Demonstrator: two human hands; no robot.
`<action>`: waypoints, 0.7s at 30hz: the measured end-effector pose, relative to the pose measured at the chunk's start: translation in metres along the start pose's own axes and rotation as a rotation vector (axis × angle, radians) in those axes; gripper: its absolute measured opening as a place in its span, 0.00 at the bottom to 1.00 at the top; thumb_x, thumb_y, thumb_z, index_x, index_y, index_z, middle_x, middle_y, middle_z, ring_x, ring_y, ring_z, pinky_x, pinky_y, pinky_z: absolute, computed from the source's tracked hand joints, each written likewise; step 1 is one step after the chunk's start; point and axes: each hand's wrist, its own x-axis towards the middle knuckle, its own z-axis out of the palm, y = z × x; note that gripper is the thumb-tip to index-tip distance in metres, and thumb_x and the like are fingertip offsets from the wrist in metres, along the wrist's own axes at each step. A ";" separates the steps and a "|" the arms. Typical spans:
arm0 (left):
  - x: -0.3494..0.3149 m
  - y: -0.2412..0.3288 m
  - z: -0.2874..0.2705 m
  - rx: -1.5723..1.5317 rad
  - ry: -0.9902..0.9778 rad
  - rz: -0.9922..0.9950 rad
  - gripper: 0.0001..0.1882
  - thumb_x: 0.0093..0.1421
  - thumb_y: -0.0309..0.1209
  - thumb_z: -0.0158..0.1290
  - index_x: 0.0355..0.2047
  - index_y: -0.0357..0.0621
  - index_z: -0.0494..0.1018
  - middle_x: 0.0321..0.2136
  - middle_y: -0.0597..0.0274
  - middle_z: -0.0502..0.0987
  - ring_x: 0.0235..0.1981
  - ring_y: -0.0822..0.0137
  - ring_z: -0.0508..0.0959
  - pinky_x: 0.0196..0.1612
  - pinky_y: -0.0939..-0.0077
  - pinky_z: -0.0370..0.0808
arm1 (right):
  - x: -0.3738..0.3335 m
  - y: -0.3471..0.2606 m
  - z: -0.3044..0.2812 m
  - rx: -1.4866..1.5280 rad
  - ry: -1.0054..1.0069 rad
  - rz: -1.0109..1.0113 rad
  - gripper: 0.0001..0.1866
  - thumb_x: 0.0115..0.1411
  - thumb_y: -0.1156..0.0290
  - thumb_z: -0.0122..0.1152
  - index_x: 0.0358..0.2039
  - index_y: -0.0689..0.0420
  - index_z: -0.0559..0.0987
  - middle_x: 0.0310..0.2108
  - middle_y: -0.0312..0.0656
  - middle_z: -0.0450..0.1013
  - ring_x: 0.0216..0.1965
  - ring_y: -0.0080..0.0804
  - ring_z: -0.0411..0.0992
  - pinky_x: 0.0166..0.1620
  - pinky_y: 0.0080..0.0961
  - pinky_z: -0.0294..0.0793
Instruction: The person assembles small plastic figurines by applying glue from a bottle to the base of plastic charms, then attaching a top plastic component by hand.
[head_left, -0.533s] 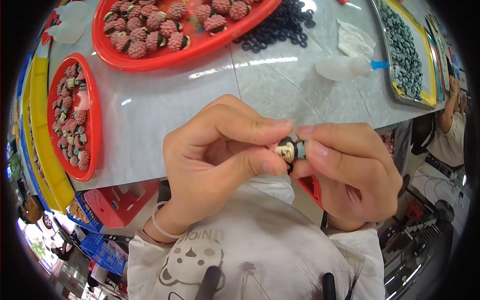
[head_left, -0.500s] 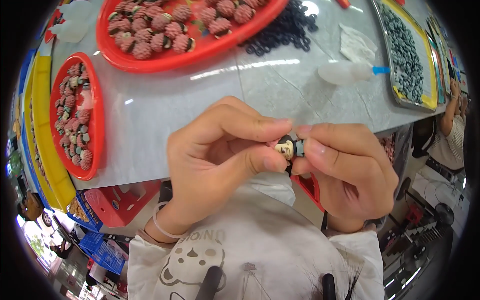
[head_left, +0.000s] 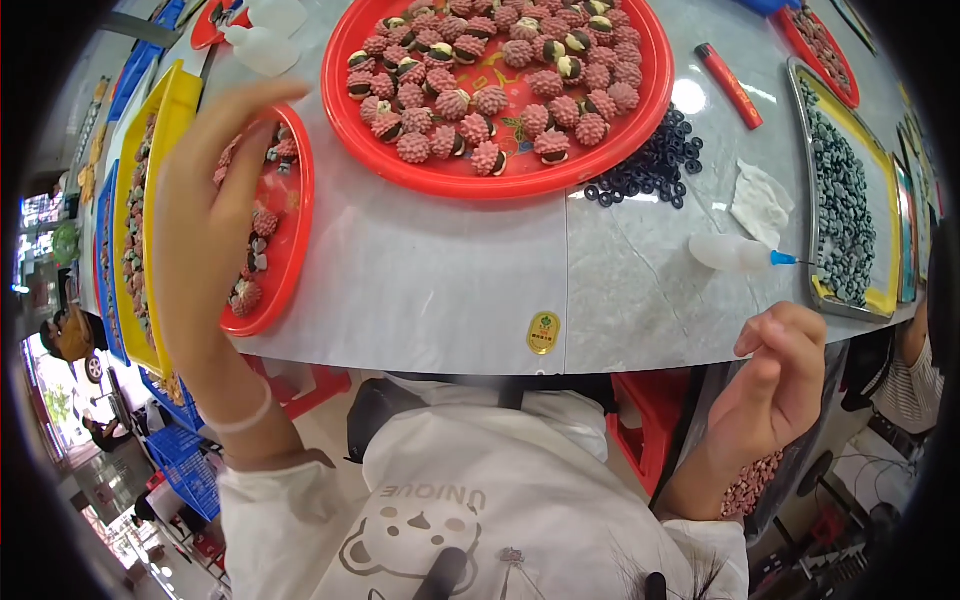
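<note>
My left hand (head_left: 207, 215) is raised over the small red tray (head_left: 297, 225) on the left, fingers stretched out and somewhat blurred. I see nothing in it, and it hides much of that tray. Small painted pieces in pink, black and grey (head_left: 257, 238) lie in the tray. My right hand (head_left: 775, 385) hovers by the table's front edge, fingers loosely curled, thumb raised apart from them, nothing visible in it. The nearest thing to it is a white squeeze bottle (head_left: 728, 254) with a blue needle tip, lying on its side.
A big red tray (head_left: 510, 186) holds many pink knobbly pieces with dark undersides. Beside it lie dark rings (head_left: 662, 160), a red tube (head_left: 728, 87) and a crumpled tissue (head_left: 762, 203). A metal tray (head_left: 800, 100) of grey-green pieces stands right; a yellow bin (head_left: 160, 215), left.
My hands have parted. The left has swung up and left over the small red tray; the right has dropped back rightward. The small painted head they both held is no longer visible. The view has shifted.
</note>
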 end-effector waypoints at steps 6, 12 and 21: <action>0.057 0.040 0.048 -0.020 -0.231 0.274 0.10 0.52 0.28 0.46 0.34 0.37 0.67 0.30 0.59 0.72 0.34 0.68 0.71 0.37 0.79 0.66 | 0.004 -0.002 -0.002 -0.073 -0.027 0.016 0.07 0.51 0.75 0.52 0.29 0.65 0.72 0.26 0.44 0.65 0.23 0.23 0.60 0.25 0.13 0.59; 0.051 0.055 0.054 -0.004 -0.292 0.259 0.07 0.50 0.26 0.48 0.30 0.37 0.66 0.27 0.59 0.71 0.27 0.70 0.71 0.31 0.80 0.66 | 0.003 0.010 -0.026 -0.073 0.023 0.075 0.07 0.51 0.79 0.48 0.32 0.66 0.70 0.32 0.44 0.65 0.30 0.25 0.63 0.32 0.16 0.61; -0.037 0.074 0.065 -1.358 -0.385 -0.111 0.12 0.52 0.33 0.49 0.33 0.37 0.65 0.34 0.54 0.69 0.30 0.72 0.70 0.32 0.85 0.67 | 0.014 0.016 0.008 -0.028 -0.385 0.297 0.14 0.46 0.79 0.55 0.37 0.65 0.70 0.34 0.41 0.69 0.34 0.26 0.66 0.39 0.18 0.63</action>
